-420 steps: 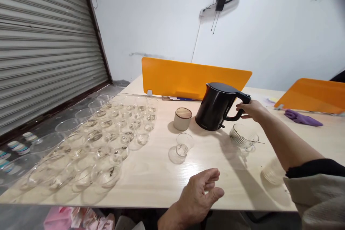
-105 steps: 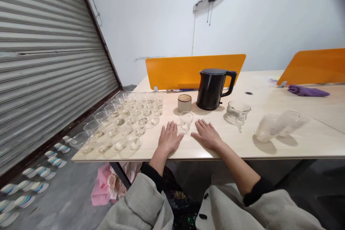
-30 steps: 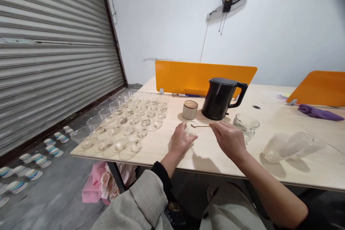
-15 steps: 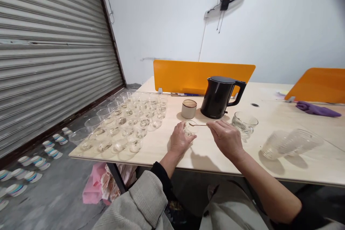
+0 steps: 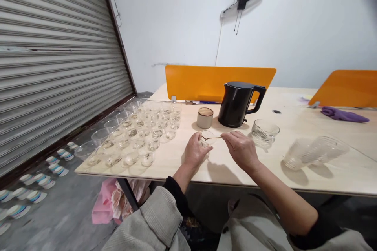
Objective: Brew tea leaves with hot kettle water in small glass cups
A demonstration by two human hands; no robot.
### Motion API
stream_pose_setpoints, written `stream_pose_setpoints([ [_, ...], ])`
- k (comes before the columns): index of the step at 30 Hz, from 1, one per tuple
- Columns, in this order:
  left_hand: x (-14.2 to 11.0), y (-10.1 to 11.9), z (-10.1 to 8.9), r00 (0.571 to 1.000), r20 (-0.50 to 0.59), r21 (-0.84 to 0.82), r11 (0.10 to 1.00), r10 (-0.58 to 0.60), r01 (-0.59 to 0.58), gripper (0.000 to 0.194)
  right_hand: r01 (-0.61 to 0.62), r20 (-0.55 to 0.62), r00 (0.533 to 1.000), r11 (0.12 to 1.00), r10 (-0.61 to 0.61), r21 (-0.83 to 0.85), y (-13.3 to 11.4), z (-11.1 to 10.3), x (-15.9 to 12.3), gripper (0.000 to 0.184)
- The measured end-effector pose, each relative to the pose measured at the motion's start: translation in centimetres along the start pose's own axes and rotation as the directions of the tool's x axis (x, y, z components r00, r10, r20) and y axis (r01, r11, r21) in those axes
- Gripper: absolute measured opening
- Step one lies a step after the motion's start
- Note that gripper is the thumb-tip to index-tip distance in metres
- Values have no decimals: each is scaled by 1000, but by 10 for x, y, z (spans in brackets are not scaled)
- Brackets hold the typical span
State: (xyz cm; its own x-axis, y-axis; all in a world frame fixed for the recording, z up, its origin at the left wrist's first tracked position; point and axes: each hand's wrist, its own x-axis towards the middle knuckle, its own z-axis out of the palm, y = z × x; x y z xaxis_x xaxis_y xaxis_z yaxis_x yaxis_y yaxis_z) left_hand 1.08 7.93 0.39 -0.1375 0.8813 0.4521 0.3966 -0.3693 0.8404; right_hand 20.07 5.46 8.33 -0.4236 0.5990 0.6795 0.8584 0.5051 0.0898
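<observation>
My left hand (image 5: 196, 150) is closed round the side of a clear plastic cup (image 5: 208, 136) on the table. In my right hand (image 5: 240, 150), thumb and fingers pinch the end of a thin, brownish small spoon (image 5: 214, 138). Its far end lies across the mouth of that cup, by the left fingers. Behind the cup stands a pale round canister (image 5: 205, 118) with a brown rim. A black electric kettle (image 5: 238, 104) is to its right, handle pointing right. Just beyond my right hand sits a clear glass cup (image 5: 265, 131).
Rows of clear cups (image 5: 132, 132) with dark bits in them fill the table's left end. Stacked clear cups (image 5: 316, 152) lie on their sides at the right. An orange divider (image 5: 219, 82) runs behind the kettle. A purple cloth (image 5: 344, 114) rests at the far right.
The spoon's tip has moved left across the cup's mouth, and my right hand has shifted slightly left with it. My left hand keeps its hold on the cup. The view has turned a little.
</observation>
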Motion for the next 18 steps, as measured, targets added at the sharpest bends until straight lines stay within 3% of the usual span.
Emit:
stream_pose_setpoints([
  [8,-2,2,-3,995,46,-84,992,-87,91,58,-12,84,996,1000,12,1,3,-7,11,28],
  [12,-3,0,-4,989,84,-124,983,-123,133,63,5,201,980,999,-12,34,2,-13,25,26],
  [15,-3,-1,-6,985,83,-123,980,-150,159,62,15,251,967,995,-39,98,-4,-8,35,24],
  [18,-3,0,-6,982,80,-113,977,-171,179,59,29,253,967,998,-43,58,-7,-2,43,26],
])
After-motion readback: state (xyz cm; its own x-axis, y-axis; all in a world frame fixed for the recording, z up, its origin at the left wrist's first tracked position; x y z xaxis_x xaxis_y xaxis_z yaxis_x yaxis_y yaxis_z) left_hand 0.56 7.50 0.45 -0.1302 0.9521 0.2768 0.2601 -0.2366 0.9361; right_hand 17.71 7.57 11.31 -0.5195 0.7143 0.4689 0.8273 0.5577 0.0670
